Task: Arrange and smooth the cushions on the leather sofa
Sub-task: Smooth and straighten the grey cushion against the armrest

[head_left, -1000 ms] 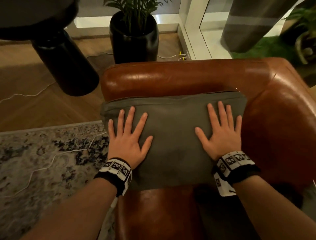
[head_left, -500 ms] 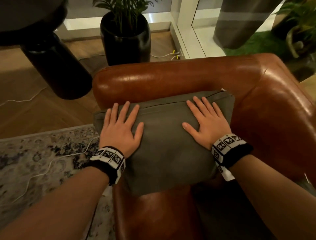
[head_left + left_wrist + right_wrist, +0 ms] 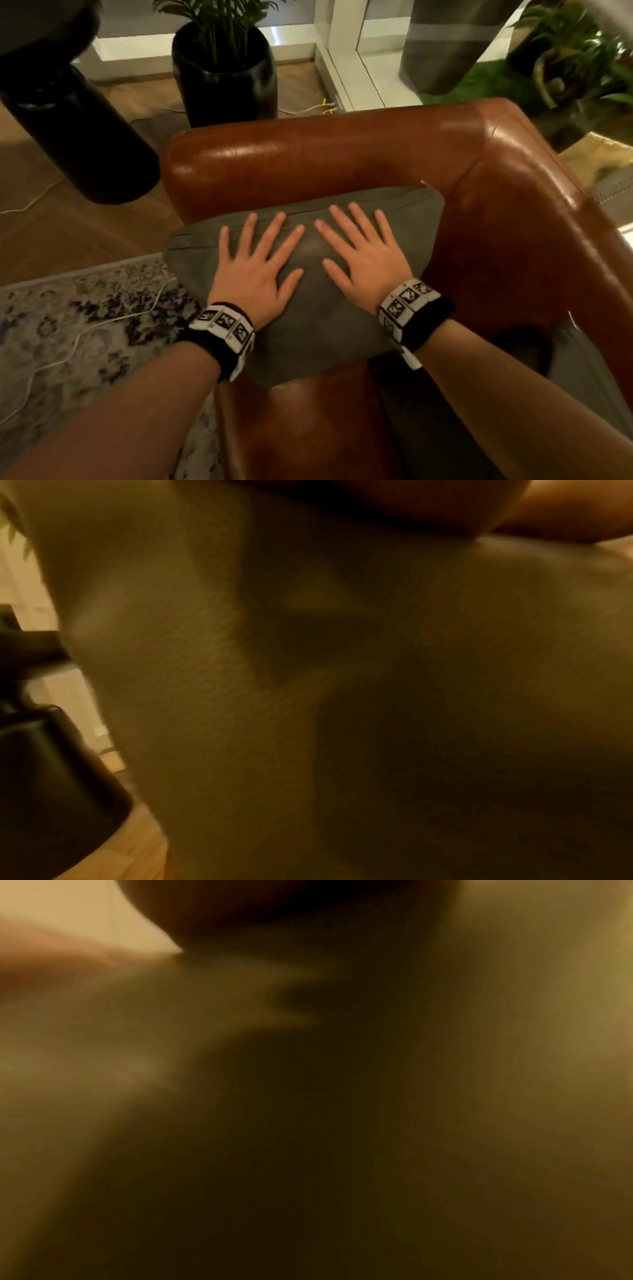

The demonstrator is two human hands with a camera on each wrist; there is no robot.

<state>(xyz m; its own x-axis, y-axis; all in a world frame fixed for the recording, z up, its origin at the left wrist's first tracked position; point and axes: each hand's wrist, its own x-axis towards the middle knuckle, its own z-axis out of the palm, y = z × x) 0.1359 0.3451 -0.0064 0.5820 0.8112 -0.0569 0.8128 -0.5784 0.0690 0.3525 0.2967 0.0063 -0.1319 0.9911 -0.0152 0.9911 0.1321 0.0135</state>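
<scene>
A grey-green fabric cushion [image 3: 308, 329] leans in the corner of the brown leather sofa [image 3: 325, 154], against its armrest. My left hand [image 3: 255, 263] lies flat on the cushion's middle with fingers spread. Close beside it my right hand [image 3: 363, 260] presses flat as well, its index fingertip almost meeting the left one. Both wrist views are dark and blurred, filled by the cushion fabric [image 3: 342, 696] and cushion fabric [image 3: 308, 1096] right under the palms; the fingers are not clear there.
A black planter with a palm [image 3: 224, 72] and a black cylindrical base [image 3: 78, 137] stand on the wood floor behind the armrest. A patterned rug [image 3: 85, 325] with a white cable lies at the left. A second grey cushion [image 3: 582, 370] shows at the right.
Both hands have slid inward from the cushion's outer ends to its middle, still flat. The cushion looks plumper and pushed deeper into the sofa corner.
</scene>
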